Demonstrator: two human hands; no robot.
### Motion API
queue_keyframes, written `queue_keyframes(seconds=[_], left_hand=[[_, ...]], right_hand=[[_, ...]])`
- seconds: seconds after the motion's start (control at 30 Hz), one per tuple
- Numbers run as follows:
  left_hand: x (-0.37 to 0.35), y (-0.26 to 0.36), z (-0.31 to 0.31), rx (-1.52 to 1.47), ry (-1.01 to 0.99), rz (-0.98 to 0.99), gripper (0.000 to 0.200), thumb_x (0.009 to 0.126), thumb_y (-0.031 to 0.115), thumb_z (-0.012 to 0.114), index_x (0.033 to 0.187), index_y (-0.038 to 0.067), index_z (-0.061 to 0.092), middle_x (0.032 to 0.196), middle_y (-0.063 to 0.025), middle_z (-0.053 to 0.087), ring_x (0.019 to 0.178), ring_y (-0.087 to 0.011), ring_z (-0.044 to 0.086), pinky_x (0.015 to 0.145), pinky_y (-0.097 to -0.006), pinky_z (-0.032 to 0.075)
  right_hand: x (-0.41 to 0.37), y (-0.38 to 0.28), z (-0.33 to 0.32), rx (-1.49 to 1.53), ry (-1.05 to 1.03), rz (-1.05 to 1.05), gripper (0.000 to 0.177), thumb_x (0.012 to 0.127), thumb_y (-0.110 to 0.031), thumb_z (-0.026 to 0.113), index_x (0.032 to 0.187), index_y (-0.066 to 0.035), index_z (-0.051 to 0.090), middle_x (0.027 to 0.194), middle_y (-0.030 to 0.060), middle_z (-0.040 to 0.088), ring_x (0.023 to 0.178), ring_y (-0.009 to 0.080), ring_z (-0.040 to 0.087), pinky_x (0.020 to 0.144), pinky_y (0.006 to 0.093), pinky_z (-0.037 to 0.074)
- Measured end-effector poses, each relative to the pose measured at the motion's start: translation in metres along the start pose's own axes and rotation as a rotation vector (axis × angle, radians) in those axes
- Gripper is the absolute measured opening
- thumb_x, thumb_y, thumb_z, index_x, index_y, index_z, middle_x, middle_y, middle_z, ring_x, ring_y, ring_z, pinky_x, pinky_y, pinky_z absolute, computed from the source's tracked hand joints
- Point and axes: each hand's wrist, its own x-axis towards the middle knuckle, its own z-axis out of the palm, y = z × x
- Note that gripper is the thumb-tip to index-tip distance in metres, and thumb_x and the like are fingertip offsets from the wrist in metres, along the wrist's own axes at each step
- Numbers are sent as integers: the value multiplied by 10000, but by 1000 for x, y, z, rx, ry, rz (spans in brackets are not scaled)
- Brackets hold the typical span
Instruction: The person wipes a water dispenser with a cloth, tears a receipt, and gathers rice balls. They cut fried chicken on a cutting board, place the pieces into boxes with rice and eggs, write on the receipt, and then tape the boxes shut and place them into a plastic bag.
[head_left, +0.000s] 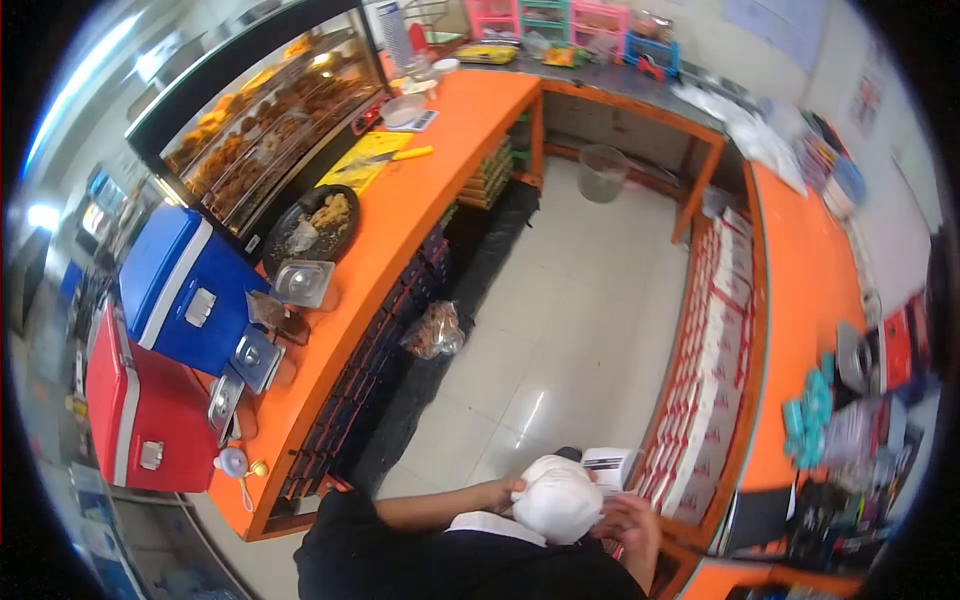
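Note:
Low in the head view, in front of my black shirt, is a rounded white bundle (pixel 557 500) with a smooth, bulging top. Whether it is a filled bag or folded cloth I cannot make out. My left hand (pixel 497 493) is closed on its left edge. On the opposite side, my right hand (pixel 628 525) has its fingers bent against the bundle, with part of the grip hidden. Just beyond the right hand is a white printed carton or sheet (pixel 607 465) with dark lettering. A small red patch shows below the right fingers.
An orange counter (pixel 480 100) on the left bears a heated food display (pixel 280 110), a dark mortar (pixel 335 240), a knife (pixel 385 157) and blue (pixel 190 290) and red (pixel 150 420) coolers. Stacked white-red boxes (pixel 705 400) line the right shelf. A plastic bag (pixel 434 330) lies left.

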Motion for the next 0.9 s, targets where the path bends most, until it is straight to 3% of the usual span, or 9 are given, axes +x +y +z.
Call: queue_keyframes(seconds=[0.03, 0.1, 0.3, 0.43, 0.5, 0.53, 0.63, 0.77, 0.9], left_hand=[[-3, 13, -17, -19, 53, 40, 873, 624, 290, 772, 1313, 13, 315, 1264, -125, 447, 1159, -236, 454, 990, -369, 353], [-6, 37, -50, -51, 167, 130, 874, 622, 288, 775, 1313, 12, 315, 1263, -125, 448, 1159, -235, 455, 989, -368, 353], [30, 156, -143, -95, 584, 487, 878, 618, 282, 781, 1311, 9, 317, 1260, -126, 451, 1157, -231, 456, 989, -364, 352], [75, 249, -201, -108, 953, 820, 880, 615, 278, 786, 1310, 7, 319, 1259, -126, 454, 1156, -228, 457, 989, -361, 351], [94, 274, -242, -152, 1044, 900, 825, 625, 241, 781, 1289, 7, 352, 1195, -114, 498, 1126, -206, 471, 960, -344, 365], [101, 288, -260, -120, 1159, 880, 796, 635, 201, 774, 1284, 8, 354, 1177, -112, 503, 1097, -202, 487, 939, -336, 384], [128, 346, -315, -83, 1357, 909, 707, 658, 103, 755, 1249, 7, 378, 1119, -111, 518, 1017, -190, 526, 863, -314, 439], [134, 419, -418, 211, 1635, 753, 701, 629, 142, 788, 1200, 0, 408, 1102, -129, 521, 1004, -207, 534, 828, -330, 454], [139, 509, -520, 579, 1866, 702, 742, 564, 163, 797, 1176, -25, 421, 1072, -192, 530, 993, -302, 542, 858, -389, 441]], right_hand=[[40, -11, 9, -14, -29, 2, 641, 835, -448, 562, 1244, -3, 350, 1063, 138, 529, 849, 195, 571, 757, 323, 490], [116, -26, 22, -183, -491, 119, 719, 836, -443, 568, 1309, 1, 258, 1229, 153, 410, 982, 210, 523, 780, 322, 484], [355, -60, 59, -255, -909, 208, 651, 855, -202, 562, 1361, -35, 188, 1263, 157, 342, 1155, 266, 411, 957, 376, 361], [504, -53, 94, -412, -968, -87, 578, 870, -184, 532, 1344, -55, 226, 1247, 140, 358, 1150, 236, 405, 950, 351, 361], [567, -38, 109, -165, -950, 201, 545, 884, -221, 526, 1330, -83, 245, 1252, 131, 363, 1164, 214, 388, 945, 327, 362], [589, -38, 119, 59, -837, 533, 547, 894, -286, 516, 1337, -106, 250, 1271, 118, 377, 1189, 235, 386, 951, 377, 380], [668, -43, 153, 234, -708, 797, 558, 893, -345, 509, 1348, -150, 251, 1287, 91, 391, 1188, 248, 407, 926, 442, 420], [783, -14, 188, 219, -770, 678, 527, 880, -344, 531, 1322, -187, 293, 1283, 64, 403, 1144, 201, 459, 877, 436, 470], [909, -28, 229, 64, -575, 656, 482, 845, -253, 594, 1252, -174, 349, 1139, 47, 516, 986, 177, 549, 764, 380, 505]])
